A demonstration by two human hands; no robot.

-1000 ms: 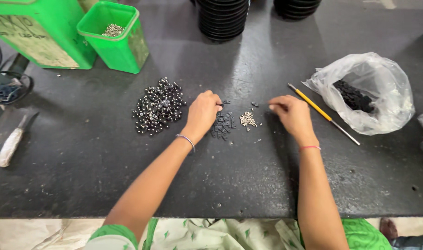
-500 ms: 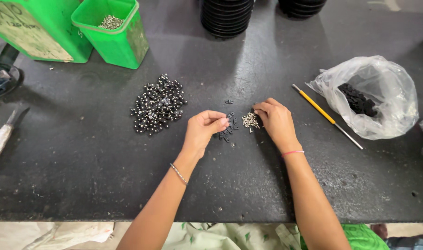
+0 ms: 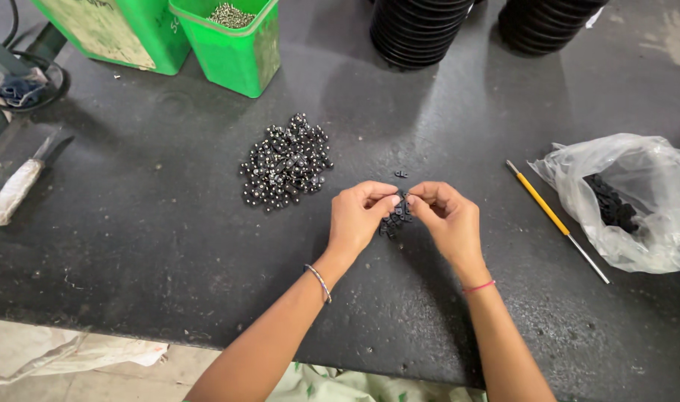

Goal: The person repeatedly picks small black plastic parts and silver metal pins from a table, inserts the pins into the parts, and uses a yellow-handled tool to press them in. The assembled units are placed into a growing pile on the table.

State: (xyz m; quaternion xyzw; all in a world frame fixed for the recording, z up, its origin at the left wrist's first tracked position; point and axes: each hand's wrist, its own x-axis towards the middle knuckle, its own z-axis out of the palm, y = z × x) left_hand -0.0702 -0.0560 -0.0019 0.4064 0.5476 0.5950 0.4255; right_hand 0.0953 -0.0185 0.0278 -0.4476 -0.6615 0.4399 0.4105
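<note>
My left hand [image 3: 358, 217] and right hand [image 3: 448, 216] meet fingertip to fingertip over the dark counter [image 3: 169, 253], each pinching at a tiny black part [image 3: 401, 199] between them; whether one or both truly grip it I cannot tell. Directly beneath lies the small cluster of black pieces [image 3: 391, 222], equally close to either hand. Farther left sits the pile of shiny-headed parts [image 3: 286, 161], nearer my left. A yellow-handled tool [image 3: 554, 219] lies diagonally to my right, the plastic bag [image 3: 630, 201] beyond it. Farthest, the green bin [image 3: 232, 48].
</note>
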